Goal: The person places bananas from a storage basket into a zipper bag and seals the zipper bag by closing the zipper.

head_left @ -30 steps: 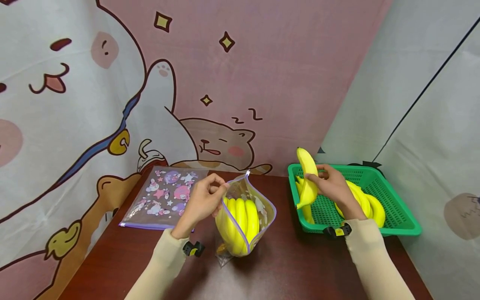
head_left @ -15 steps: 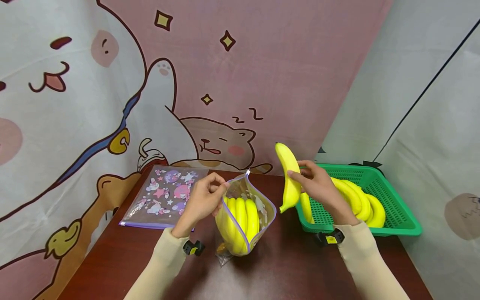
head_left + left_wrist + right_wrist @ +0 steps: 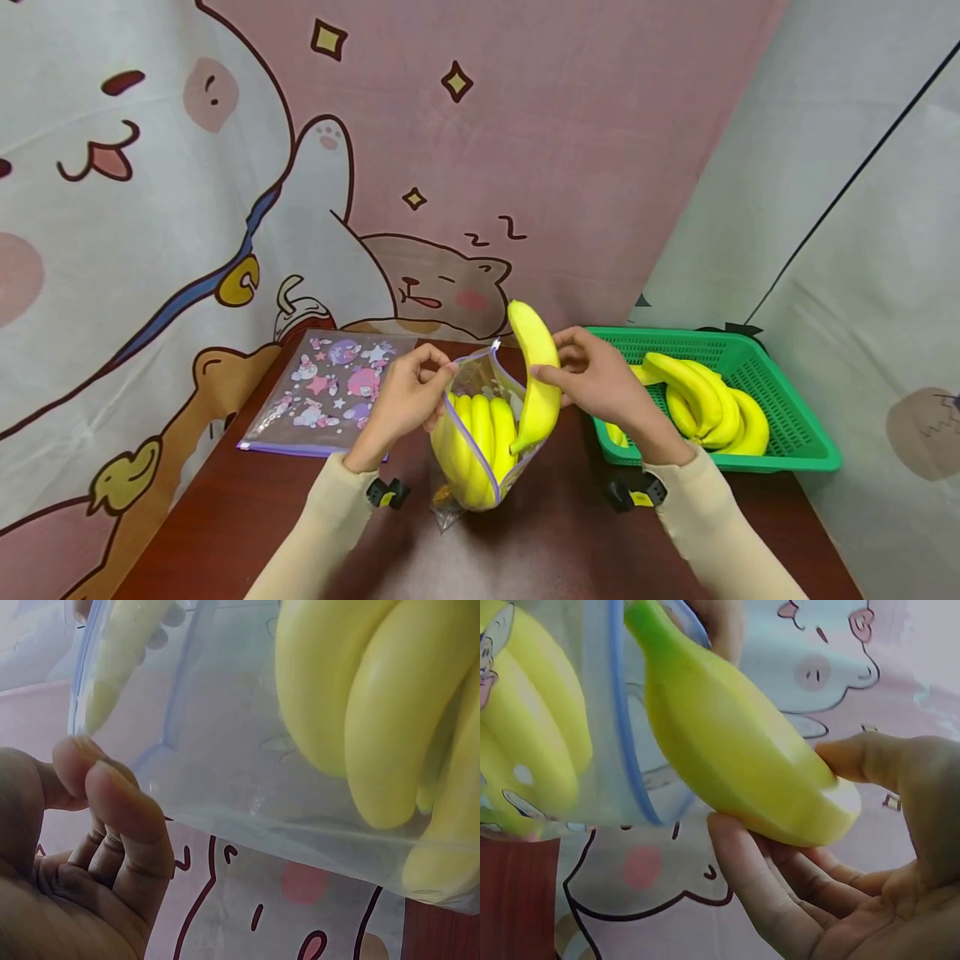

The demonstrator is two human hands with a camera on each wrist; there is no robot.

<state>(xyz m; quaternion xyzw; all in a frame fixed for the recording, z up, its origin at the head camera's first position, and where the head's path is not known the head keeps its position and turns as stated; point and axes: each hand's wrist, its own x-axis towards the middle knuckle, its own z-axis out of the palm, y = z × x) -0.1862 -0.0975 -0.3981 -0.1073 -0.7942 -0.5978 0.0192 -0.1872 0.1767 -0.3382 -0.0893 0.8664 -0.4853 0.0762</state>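
Observation:
A clear zip bag (image 3: 464, 446) with a purple-blue edge stands upright on the table, its mouth spread apart and several bananas (image 3: 483, 429) inside. My left hand (image 3: 408, 396) pinches the bag's rim on the left side between thumb and fingertips. With thumb and fingers, my right hand (image 3: 600, 375) grips a single banana (image 3: 538, 367) over the right side of the bag's mouth. That banana is tilted, its green-tinged stem end pointing down at the opening, as the right wrist view shows of the banana (image 3: 720, 735).
A green plastic basket (image 3: 806, 433) on the right holds several more bananas (image 3: 705, 400). Another zip bag (image 3: 322, 392), flat and printed with cartoon figures, lies at the left back of the dark red table (image 3: 570, 542). A cartoon cloth backdrop (image 3: 585, 125) hangs behind.
My right hand has carried the banana leftward from above the basket to the zip bag's mouth. The left hand and the bag have stayed in place.

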